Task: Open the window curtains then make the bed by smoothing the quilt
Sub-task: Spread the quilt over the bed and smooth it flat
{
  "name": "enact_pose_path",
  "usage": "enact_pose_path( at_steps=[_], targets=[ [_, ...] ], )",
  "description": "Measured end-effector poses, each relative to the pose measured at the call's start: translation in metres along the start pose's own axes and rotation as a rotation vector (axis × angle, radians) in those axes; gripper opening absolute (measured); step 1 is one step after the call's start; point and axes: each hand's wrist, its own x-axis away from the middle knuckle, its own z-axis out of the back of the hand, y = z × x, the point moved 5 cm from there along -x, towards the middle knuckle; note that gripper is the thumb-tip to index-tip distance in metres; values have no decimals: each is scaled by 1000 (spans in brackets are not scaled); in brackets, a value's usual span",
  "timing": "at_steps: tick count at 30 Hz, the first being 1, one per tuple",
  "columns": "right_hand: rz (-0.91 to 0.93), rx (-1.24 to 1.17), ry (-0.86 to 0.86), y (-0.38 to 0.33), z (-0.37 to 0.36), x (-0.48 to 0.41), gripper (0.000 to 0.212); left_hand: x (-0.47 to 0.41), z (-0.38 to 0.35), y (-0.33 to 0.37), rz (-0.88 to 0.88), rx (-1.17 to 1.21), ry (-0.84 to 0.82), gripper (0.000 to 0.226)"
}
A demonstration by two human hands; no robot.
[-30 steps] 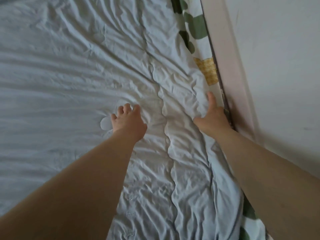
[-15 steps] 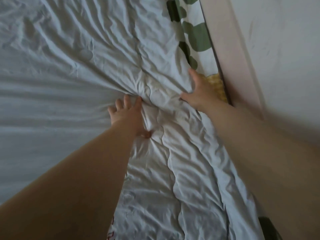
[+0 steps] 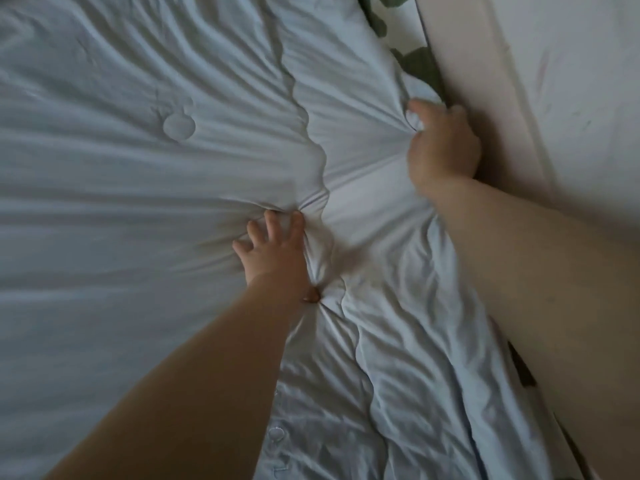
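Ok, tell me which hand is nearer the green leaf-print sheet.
Right. The right hand grips the pale blue quilt beside the green leaf-print sheet; the left hand grips it farther off, at the seam.

A pale, scuffed wall (image 3: 581, 98) fills the upper right of the frame. A pinkish board (image 3: 460, 57) runs diagonally along it, with a green leaf-print sheet (image 3: 417, 62) just beside the board. The light is dim and soft.

The right grip (image 3: 443, 143) is blurred, its fingertips buried in a fold of the quilt (image 3: 138, 202). The leaf-patterned sheet (image 3: 419, 64) is largely covered by the quilt and cut off by the top edge.
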Motion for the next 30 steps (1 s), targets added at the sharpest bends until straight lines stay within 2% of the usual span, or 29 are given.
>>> enact_pose_path(
  at_steps=[2, 6, 8, 10, 11, 13, 16, 19, 21, 24, 26, 28, 30],
  targets=[
    [-17, 131, -4, 5, -8, 5, 42, 1, 1, 3, -4, 2, -6, 118],
    [-2, 305, 74, -5, -27, 18, 40, 0, 0, -1, -36, -10, -17, 130],
    [189, 268, -18, -28, -42, 29, 52, -2, 1, -10, -94, 34, 43, 127],
    [466, 235, -145, -50, -67, 49, 59, -4, 9, -23, -130, 130, 209, 110],
    [516, 259, -183, -48, -76, 53, 59, -6, 15, -29, -118, 189, 302, 100],
    [383, 326, -255, -19, -86, 44, 59, -18, 26, -39, -38, 276, 395, 87],
    [175, 423, -318, 11, -87, 27, 59, -46, 27, -47, 78, 280, 248, 85],
    [216, 403, -125, -17, -74, 19, 49, -63, 12, -43, 73, 212, 72, 86],
    [240, 307, 20, -34, -61, 5, 42, -67, 3, -41, 70, 207, 69, 85],
    [162, 123, 158, -46, -42, -33, 46, -69, -2, -41, 62, 199, 90, 84],
    [52, 79, 90, -49, -40, -59, 45, -70, -2, -41, 62, 189, 99, 84],
    [-70, 22, -54, -50, -45, -78, 45, -70, -2, -42, 62, 186, 108, 84],
    [-180, -132, -198, -47, -54, -90, 50, -70, -3, -41, 60, 188, 118, 83]
  ],
)
